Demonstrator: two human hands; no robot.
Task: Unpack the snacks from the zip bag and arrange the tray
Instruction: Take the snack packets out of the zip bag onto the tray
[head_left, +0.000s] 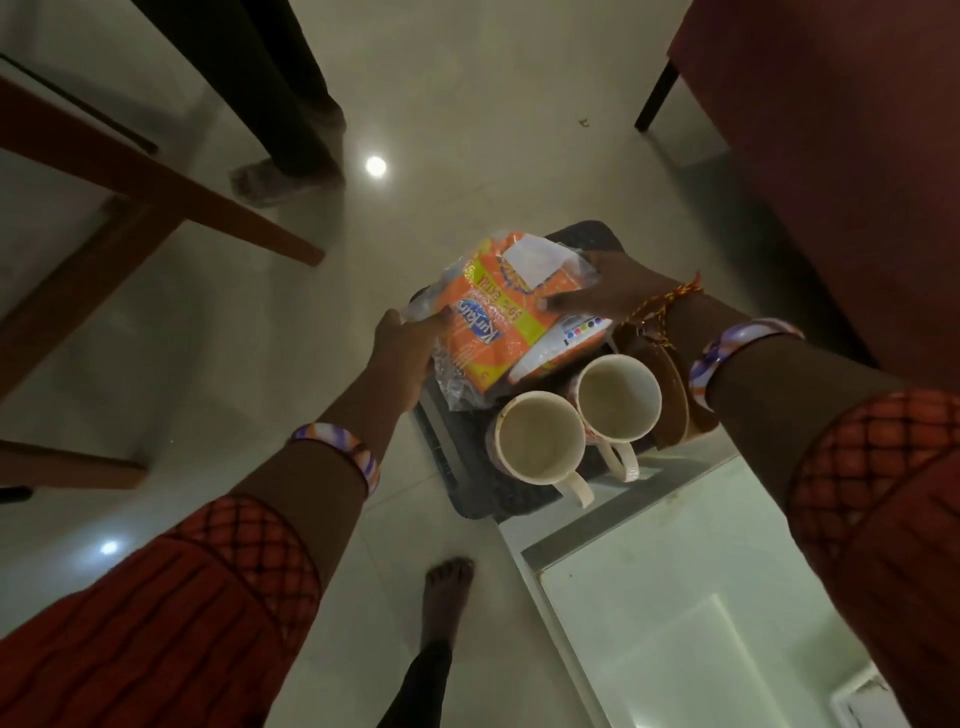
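Observation:
A dark tray (470, 478) is held out over the floor, its near end by a white counter. On its far half lies a clear zip bag (452, 382) with orange snack packets (485, 332) inside. My left hand (402, 353) grips the tray's left edge and touches the bag. Fingers of my right hand (597, 291) press on the bag and packets from the right. Two empty white mugs (540, 436) (618, 397) stand on the near half, handles toward me. A brown plate (670, 395) leans at the tray's right edge.
A white counter (675, 597) is at the lower right. A wooden table leg and frame (156, 208) stand at the left. Another person's trouser leg and foot (280, 171) are on the tiled floor ahead. A dark red chair (831, 156) is at the upper right. My bare foot (447, 592) is below.

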